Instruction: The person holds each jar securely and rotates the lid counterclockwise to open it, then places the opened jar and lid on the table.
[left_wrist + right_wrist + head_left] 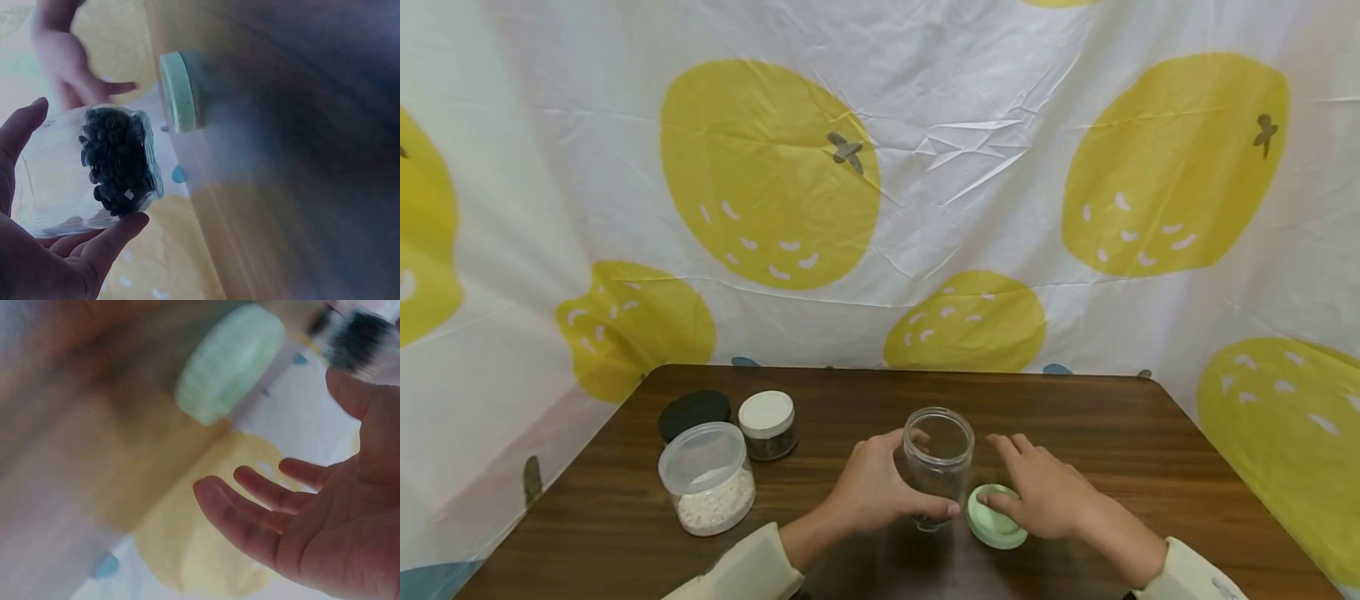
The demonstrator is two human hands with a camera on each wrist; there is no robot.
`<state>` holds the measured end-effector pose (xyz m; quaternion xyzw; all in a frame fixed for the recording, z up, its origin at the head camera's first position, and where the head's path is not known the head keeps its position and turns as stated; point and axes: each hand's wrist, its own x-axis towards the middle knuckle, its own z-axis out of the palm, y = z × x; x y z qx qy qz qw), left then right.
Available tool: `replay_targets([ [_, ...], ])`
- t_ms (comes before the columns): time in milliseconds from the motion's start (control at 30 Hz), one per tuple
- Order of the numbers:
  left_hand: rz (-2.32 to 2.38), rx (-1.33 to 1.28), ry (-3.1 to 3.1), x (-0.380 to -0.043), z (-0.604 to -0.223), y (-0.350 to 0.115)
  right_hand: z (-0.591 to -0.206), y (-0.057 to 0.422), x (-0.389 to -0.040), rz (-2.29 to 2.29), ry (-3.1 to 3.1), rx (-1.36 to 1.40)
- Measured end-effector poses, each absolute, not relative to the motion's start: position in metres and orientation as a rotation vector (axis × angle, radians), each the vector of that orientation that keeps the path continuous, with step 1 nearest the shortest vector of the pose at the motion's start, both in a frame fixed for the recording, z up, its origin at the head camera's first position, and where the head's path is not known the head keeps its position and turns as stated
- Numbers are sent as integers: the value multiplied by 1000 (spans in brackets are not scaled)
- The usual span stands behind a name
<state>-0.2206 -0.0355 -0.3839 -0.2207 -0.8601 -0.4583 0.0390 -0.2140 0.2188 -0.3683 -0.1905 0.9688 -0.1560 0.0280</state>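
My left hand (883, 483) grips a clear, uncapped glass jar (942, 471), its thumb and fingers curled round the sides. The jar stands upright. Small dark beans (119, 162) fill its lower part, as the left wrist view shows. Just right of the jar, a pale green round lid (996, 529) lies on the table. Over that lid hovers my right hand (1045, 492), its fingers spread and nothing in it. The right wrist view has the same green lid (228, 365) apart from the fingertips (209, 490).
On the left of the brown wooden table (1120, 425) stand a clear tub of pale flakes (715, 500), a white-lidded jar with dark contents (767, 425) and a black-topped container (692, 412) partly hidden behind the tub. A lemon-print cloth (970, 192) hangs round the table.
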Motion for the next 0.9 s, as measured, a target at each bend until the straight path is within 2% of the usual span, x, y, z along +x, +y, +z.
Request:
replay_targets([
  [333, -1444, -578, -2579, -258, -393, -5, -317, 232, -188, -509, 3291, -554],
  [600, -1413, -569, -2606, -277, -405, 13, -318, 233, -168, -526, 3290, -566],
  [900, -1438, -547, -2615, -287, -416, 24, -323, 237, -163, -527, 3259, -587],
])
